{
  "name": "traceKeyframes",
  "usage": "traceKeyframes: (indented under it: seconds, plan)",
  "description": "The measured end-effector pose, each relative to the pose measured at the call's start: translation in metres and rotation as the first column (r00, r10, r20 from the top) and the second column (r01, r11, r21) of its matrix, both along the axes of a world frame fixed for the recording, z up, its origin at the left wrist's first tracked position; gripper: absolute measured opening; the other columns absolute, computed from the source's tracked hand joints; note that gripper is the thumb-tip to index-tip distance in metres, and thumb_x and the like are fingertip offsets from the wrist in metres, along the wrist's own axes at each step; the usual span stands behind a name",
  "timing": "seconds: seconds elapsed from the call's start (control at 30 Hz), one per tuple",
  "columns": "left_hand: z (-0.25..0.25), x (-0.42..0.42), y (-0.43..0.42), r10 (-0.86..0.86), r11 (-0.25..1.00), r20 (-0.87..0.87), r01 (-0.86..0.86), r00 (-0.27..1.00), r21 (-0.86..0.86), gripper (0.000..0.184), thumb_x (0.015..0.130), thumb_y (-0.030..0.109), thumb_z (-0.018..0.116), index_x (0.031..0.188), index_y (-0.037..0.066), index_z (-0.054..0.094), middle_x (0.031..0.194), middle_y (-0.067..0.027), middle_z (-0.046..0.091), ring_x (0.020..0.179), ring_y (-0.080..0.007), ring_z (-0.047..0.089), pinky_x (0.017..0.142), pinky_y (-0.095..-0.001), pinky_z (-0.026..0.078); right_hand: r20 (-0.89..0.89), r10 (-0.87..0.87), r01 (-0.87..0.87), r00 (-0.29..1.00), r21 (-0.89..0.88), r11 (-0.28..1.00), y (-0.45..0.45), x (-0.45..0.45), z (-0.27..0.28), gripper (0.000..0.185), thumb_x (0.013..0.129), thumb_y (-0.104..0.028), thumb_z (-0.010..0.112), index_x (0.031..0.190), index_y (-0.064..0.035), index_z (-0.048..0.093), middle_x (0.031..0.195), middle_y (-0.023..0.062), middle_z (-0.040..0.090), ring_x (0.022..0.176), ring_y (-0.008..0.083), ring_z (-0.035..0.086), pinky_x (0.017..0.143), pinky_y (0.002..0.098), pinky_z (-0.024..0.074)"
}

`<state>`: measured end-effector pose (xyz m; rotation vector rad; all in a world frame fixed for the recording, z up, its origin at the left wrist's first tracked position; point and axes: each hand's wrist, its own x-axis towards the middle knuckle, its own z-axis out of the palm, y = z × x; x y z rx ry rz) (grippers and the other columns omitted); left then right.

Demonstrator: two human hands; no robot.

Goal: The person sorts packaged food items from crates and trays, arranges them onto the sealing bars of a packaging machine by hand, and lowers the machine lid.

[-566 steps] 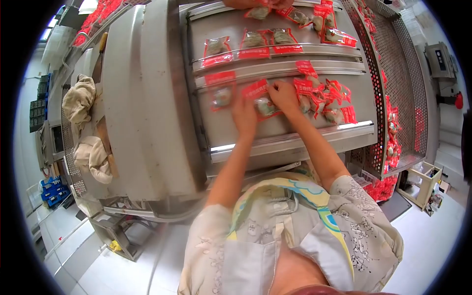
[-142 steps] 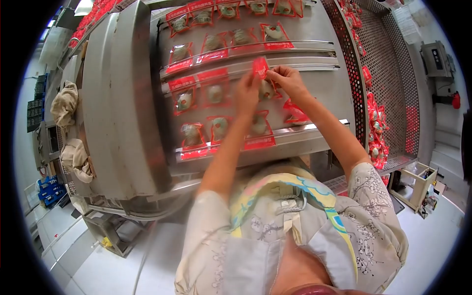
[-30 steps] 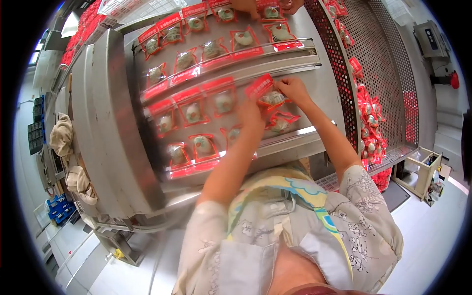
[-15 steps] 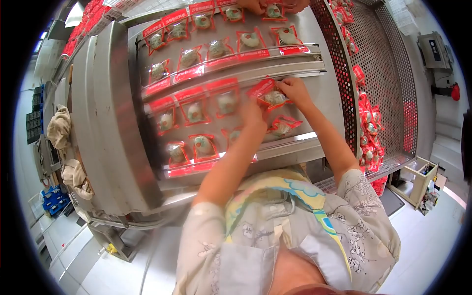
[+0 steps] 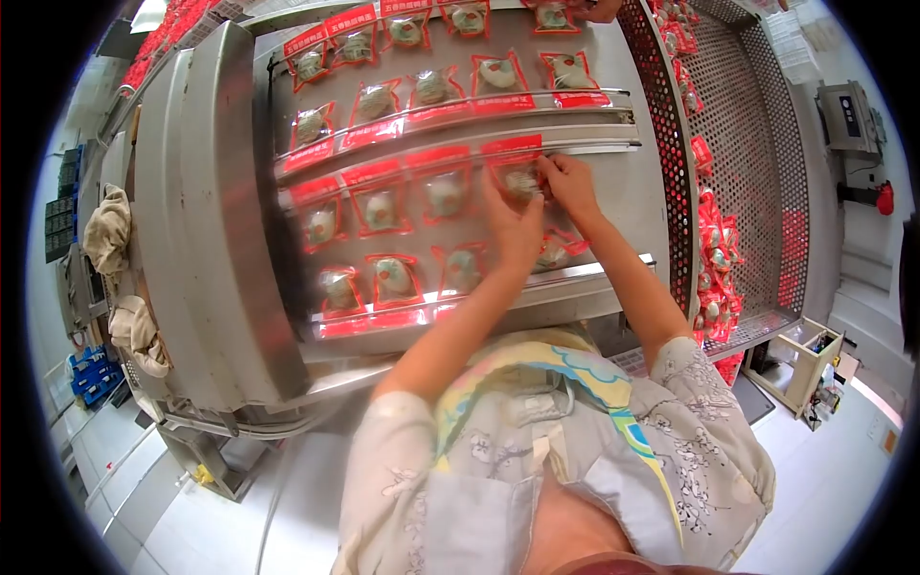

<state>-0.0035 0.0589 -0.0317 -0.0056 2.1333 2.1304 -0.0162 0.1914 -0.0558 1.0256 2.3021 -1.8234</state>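
Bag (image 5: 520, 178): clear plastic w/ red top strip, roundish pale-green lump inside; btwn my hands, top strip by upper rail (image 5: 599, 137).
L hand (image 5: 516, 228): part curled, holding bag's left & lower edge.
R hand (image 5: 569, 184): fingers bunched, pinching bag's right edge.
Room: bare metal plate (image 5: 625, 206) R of me, up to bin (image 5: 762, 153).
Textures: rail straight, shiny; bin holey metal.

The bags (image 5: 498, 74) look like glossy plastic; the table (image 5: 628, 196) and cover (image 5: 182, 249), smooth, softly shiny metal; the tray (image 5: 757, 168), perforated metal; the rags (image 5: 107, 232), matt, rumpled cloth.
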Motion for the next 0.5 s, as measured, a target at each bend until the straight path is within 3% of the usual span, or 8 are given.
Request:
traceKeyframes:
  seconds: [0.07, 0.1, 0.2, 0.27, 0.37, 0.5]
  plan:
    - [0.024, 0.004, -0.009, -0.115, 0.931, -0.225, 0.026, 0.968, -0.365, 0.077, 0.075, 0.003, 0.07, 0.141, 0.007, 0.031, 0.132, -0.0197, 0.046, 0.126, -0.0329, 0.04, 0.102, -0.0447, 0.036, 0.008, 0.038, -0.036, 0.999, -0.138, 0.99, -0.001, -0.001, 0.002, 0.028, 0.087, -0.027, 0.061, 0.078, -0.001, 0.066, 0.061, 0.0094, 0.063, 0.056, 0.0209, 0.061, 0.058, 0.0348, 0.0477]
    - [0.034, 0.004, -0.013, -0.2, 0.847, -0.313, 0.003, 0.928, -0.532, 0.075, 0.073, 0.003, 0.072, 0.139, 0.007, 0.035, 0.134, -0.0199, 0.044, 0.129, -0.0358, 0.036, 0.105, -0.0472, 0.032, -0.034, 0.038, -0.037, 0.999, 0.029, 0.999, 0.0, 0.001, 0.003, 0.025, 0.086, -0.026, 0.061, 0.08, -0.0021, 0.066, 0.065, 0.0091, 0.064, 0.059, 0.0213, 0.062, 0.059, 0.0348, 0.0482]
    - [0.036, -0.001, -0.02, -0.524, 0.64, -0.382, 0.056, 0.761, -0.766, 0.06, 0.07, 0.006, 0.071, 0.126, 0.008, 0.051, 0.13, -0.0172, 0.047, 0.129, -0.0408, 0.034, 0.104, -0.0504, 0.031, -0.172, 0.084, 0.002, 0.981, 0.444, 0.896, 0.002, 0.001, 0.016, 0.019, 0.084, -0.024, 0.063, 0.084, -0.0056, 0.065, 0.077, 0.0079, 0.065, 0.068, 0.0234, 0.064, 0.063, 0.0353, 0.0493]
    - [0.033, -0.009, -0.018, -0.56, 0.601, -0.407, 0.016, 0.721, -0.799, 0.051, 0.07, 0.005, 0.067, 0.119, 0.008, 0.055, 0.127, -0.0132, 0.05, 0.126, -0.0374, 0.039, 0.103, -0.0507, 0.033, -0.278, 0.133, 0.066, 0.951, 0.604, 0.795, -0.008, -0.013, 0.037, 0.015, 0.082, -0.023, 0.065, 0.086, -0.0081, 0.065, 0.085, 0.0071, 0.064, 0.075, 0.0256, 0.063, 0.064, 0.0361, 0.049]
    - [0.017, -0.026, -0.02, -0.588, 0.588, -0.397, 0.035, 0.705, -0.808, 0.044, 0.071, 0.004, 0.062, 0.114, 0.008, 0.057, 0.121, -0.0092, 0.054, 0.12, -0.0327, 0.045, 0.1, -0.0494, 0.035, -0.235, 0.302, -0.037, 0.924, 0.731, 0.681, -0.004, -0.032, 0.029, 0.015, 0.08, -0.02, 0.068, 0.087, -0.0073, 0.062, 0.086, 0.0058, 0.059, 0.071, 0.0218, 0.06, 0.062, 0.0334, 0.0469]
    - [0.01, -0.035, -0.028, -0.609, 0.622, -0.417, 0.08, 0.675, -0.779, 0.043, 0.071, 0.002, 0.06, 0.114, 0.008, 0.058, 0.116, -0.0064, 0.057, 0.114, -0.0288, 0.05, 0.1, -0.0474, 0.036, -0.228, 0.276, -0.043, 0.934, 0.693, 0.719, -0.002, -0.04, 0.028, 0.013, 0.081, -0.017, 0.067, 0.085, -0.0056, 0.06, 0.084, 0.0066, 0.059, 0.067, 0.0221, 0.058, 0.061, 0.034, 0.0454]
